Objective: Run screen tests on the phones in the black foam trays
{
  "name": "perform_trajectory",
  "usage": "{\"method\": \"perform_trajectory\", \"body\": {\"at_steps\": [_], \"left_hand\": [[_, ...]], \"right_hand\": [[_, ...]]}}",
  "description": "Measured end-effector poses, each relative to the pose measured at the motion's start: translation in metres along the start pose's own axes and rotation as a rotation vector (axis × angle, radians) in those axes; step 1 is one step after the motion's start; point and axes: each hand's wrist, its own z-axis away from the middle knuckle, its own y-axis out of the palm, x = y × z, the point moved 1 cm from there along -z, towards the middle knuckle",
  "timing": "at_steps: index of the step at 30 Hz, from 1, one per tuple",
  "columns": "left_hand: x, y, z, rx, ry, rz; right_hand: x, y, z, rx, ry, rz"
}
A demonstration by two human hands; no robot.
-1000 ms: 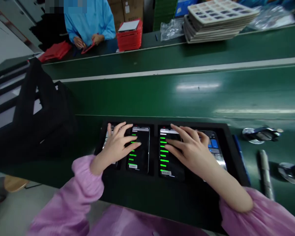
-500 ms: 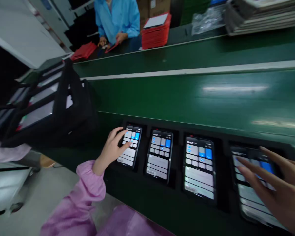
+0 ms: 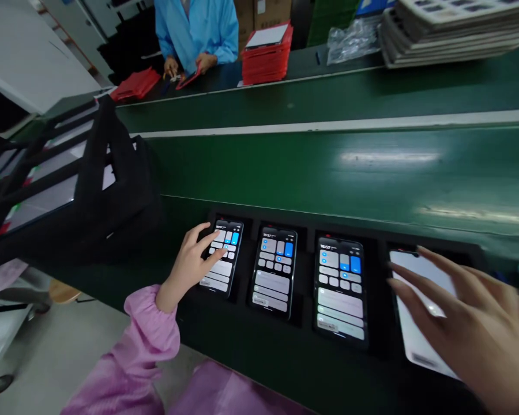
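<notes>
Several smartphones lie face up in a row in a black tray (image 3: 306, 274). My left hand (image 3: 185, 262) rests at the leftmost phone (image 3: 219, 278), fingers spread over its upper screen and holding nothing. Lit control panels with blue tiles show on that phone, the second phone (image 3: 271, 283) and the third phone (image 3: 341, 305). At the far right, my right hand (image 3: 471, 323) hangs over the rightmost phone (image 3: 417, 334) with fingers stretched apart. That phone's screen is mostly white, and the hand hides its right side. Whether those fingertips touch the glass, I cannot tell.
Black slotted trays (image 3: 130, 202) holding flat devices are stacked at left. Across the green bench (image 3: 242, 161), a person in a blue coat (image 3: 194, 29) handles a red item. A red stack (image 3: 266, 55), clear plastic (image 3: 352, 43) and piled grey trays (image 3: 450, 34) sit at the back.
The rightmost phone's screen has gone from the tiled panel to mostly white. My right hand stays over it, while my left hand keeps its place. The whole view has shifted slightly.
</notes>
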Motion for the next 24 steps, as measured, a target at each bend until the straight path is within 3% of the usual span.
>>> {"method": "perform_trajectory", "body": {"at_steps": [3, 6, 8, 11, 17, 24], "left_hand": [[0.003, 0.000, -0.001, 0.000, 0.010, -0.009], [0.004, -0.003, -0.003, 0.007, 0.021, -0.044], [-0.001, -0.005, -0.005, 0.006, 0.023, -0.084], [-0.026, -0.003, -0.009, 0.015, 0.046, -0.146], [-0.082, 0.021, -0.027, 0.161, 0.217, -0.144], [-0.083, 0.026, -0.031, 0.186, 0.247, -0.157]], "right_hand": [[0.048, -0.004, -0.023, -0.090, -0.210, 0.056], [0.070, 0.012, -0.035, -0.064, -0.257, 0.071], [0.073, 0.022, -0.038, -0.057, -0.249, 0.076], [0.071, 0.027, -0.038, -0.064, -0.253, 0.070], [0.069, 0.027, -0.039, -0.093, -0.278, 0.036], [0.073, 0.024, -0.038, -0.123, -0.302, 0.021]]}}
